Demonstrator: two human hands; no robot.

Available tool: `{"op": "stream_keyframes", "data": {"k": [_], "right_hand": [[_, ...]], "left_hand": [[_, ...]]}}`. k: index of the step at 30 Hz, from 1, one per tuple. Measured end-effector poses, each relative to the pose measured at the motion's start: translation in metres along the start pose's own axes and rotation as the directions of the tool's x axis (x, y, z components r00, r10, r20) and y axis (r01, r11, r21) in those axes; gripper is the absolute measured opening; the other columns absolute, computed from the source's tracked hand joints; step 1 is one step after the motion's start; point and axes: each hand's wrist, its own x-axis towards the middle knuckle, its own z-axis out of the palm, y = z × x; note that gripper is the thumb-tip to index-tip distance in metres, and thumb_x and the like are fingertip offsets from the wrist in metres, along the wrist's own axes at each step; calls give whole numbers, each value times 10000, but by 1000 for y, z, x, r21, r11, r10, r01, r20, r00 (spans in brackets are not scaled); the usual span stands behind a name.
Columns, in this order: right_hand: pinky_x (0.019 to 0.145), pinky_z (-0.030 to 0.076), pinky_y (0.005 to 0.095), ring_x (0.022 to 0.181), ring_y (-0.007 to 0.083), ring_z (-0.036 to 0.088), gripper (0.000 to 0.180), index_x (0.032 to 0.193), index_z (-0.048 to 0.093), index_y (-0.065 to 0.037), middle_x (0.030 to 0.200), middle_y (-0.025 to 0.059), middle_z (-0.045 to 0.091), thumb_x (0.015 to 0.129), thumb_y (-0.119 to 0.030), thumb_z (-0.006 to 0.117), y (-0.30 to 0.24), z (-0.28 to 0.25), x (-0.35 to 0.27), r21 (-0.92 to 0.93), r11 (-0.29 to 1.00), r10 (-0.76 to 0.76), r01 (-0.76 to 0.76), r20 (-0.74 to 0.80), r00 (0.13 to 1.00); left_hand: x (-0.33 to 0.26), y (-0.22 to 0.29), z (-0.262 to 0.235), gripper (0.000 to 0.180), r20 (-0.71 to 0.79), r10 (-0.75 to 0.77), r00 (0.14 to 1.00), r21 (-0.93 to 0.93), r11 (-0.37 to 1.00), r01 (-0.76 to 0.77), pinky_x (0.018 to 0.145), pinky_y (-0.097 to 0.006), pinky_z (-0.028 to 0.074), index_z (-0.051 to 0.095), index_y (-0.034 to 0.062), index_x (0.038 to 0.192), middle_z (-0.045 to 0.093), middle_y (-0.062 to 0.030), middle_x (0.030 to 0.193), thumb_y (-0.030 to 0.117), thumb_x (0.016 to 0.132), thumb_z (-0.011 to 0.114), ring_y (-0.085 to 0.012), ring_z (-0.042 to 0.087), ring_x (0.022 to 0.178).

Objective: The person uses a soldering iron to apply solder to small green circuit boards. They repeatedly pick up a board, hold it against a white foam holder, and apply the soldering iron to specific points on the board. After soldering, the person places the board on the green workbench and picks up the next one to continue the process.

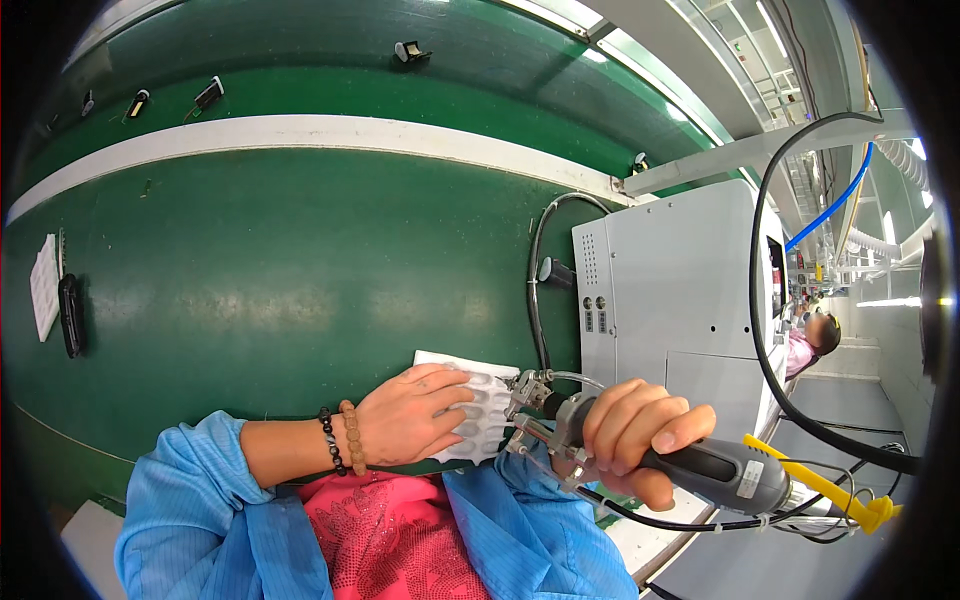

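Note:
A white moulded tray [490, 410] with rounded hollows lies at the near edge of the green bench. My left hand [415, 415] lies across its left part, palm down. The fingers are stretched over the tray and a little bent; the thumb is hidden. My right hand [640, 440] is wrapped round the dark grip of an electric screwdriver [720, 470]. The tool is held nearly level, its metal head [525, 395] pointing left and meeting the tray's right edge. Whatever lies under that head is too small to make out.
A grey machine box [660, 280] stands to the right, with a black hose [535, 270] beside it. Cables trail from the screwdriver near a yellow tie [820, 485]. A black case [70, 315] and white pad [45, 287] lie far left. Small parts sit beyond a white rail [380, 133].

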Motion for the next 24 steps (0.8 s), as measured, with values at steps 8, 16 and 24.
{"op": "stream_keyframes", "data": {"k": [8,16,24], "right_hand": [[435,489,331,483,193,578,467,1067,489,15,634,66,582,863,-270,797,0,-4,-1,56,997,53,-57,73,996],[442,489,334,473,188,577,487,1083,496,11,633,68,592,840,-261,819,5,-2,0,46,995,86,-89,52,995],[453,496,323,477,183,582,498,1068,503,16,621,66,593,814,-242,845,8,1,-3,18,996,91,-91,33,995]], "left_hand": [[-2,-1,3,151,-52,-30,998,-53,998,28,1011,-442,439,664,53,855,620,-79,1094,184,812,723,-291,556,1195],[-3,-2,5,100,-99,-45,994,-76,996,37,966,-436,451,659,53,795,626,-65,1031,134,786,717,-279,580,1131],[0,0,4,104,-111,-64,992,-93,994,53,937,-431,463,647,54,765,626,-53,976,125,765,724,-270,602,1059]]}}
